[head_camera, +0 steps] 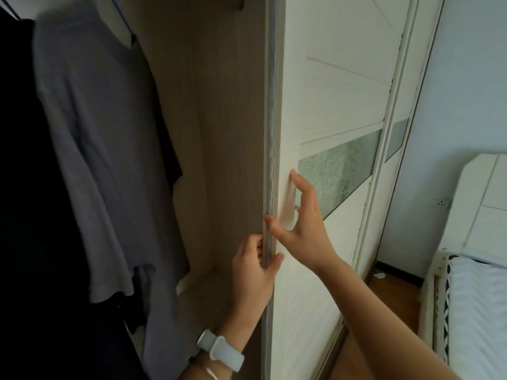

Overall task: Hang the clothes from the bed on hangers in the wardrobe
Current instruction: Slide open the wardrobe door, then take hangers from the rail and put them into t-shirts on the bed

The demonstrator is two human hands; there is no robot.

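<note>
At bedroom wardrobe (pixel 219 105), left side open: white sliding door (pixel 329 91) stands at right of opening. Grey T-shirt (pixel 96 133) hangs inside, dark garments (pixel 27 187) left of it. Bed (pixel 477 297) at far right. Left hand (pixel 253 272) grips door edge, fingers curled round it. Right hand (pixel 304 229) just above, fingers spread, fingertips touching door face. Pale watch (pixel 219 349) on left wrist.
</note>
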